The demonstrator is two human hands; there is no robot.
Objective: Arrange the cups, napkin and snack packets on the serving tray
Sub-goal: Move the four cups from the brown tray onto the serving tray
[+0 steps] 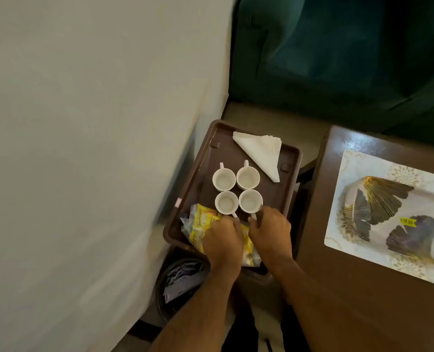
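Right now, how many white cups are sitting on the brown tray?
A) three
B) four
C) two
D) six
B: four white cups stand in a two-by-two square in the middle of the brown tray, between the folded napkin at the far end and the yellow snack packets at the near end.

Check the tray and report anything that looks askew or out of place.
The yellow snack packets lie in a loose heap at the near end of the brown tray, partly under the left hand, one overhanging the rim. The four white cups stand upright in a tidy square, and the folded napkin lies flat.
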